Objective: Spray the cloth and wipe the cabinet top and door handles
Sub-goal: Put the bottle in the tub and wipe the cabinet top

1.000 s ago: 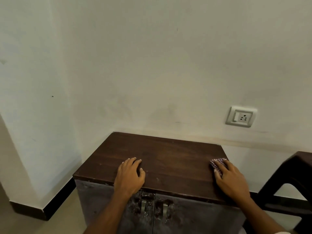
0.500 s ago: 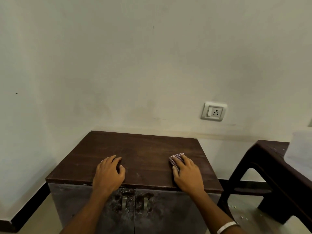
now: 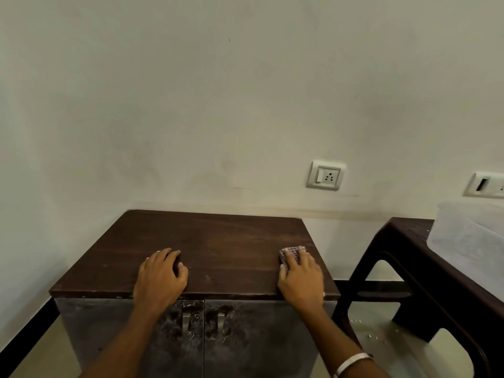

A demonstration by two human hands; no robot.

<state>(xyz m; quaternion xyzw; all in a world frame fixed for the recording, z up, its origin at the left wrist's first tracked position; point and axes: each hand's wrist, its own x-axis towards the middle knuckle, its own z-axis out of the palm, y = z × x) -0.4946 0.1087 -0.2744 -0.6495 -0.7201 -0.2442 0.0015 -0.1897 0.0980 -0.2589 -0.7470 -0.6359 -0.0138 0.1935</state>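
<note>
A low cabinet with a dark brown wooden top (image 3: 218,241) stands against the wall. My right hand (image 3: 301,274) presses a small checked cloth (image 3: 289,253) flat onto the top near its right edge; only the cloth's far end shows past my fingers. My left hand (image 3: 161,276) rests palm down on the top near the front edge, left of centre, holding nothing. Two metal door handles (image 3: 203,321) hang side by side on the worn grey doors below the front edge. No spray bottle is in view.
A dark brown plastic table (image 3: 425,274) stands close to the cabinet's right side, with a translucent plastic box (image 3: 474,236) on it. Wall sockets (image 3: 326,175) sit above and to the right. Bare floor (image 3: 41,347) lies left of the cabinet.
My right hand with the cloth slid left from the right edge toward the middle, then back right to near the edge. My left hand stayed in place. The view shifted right.
</note>
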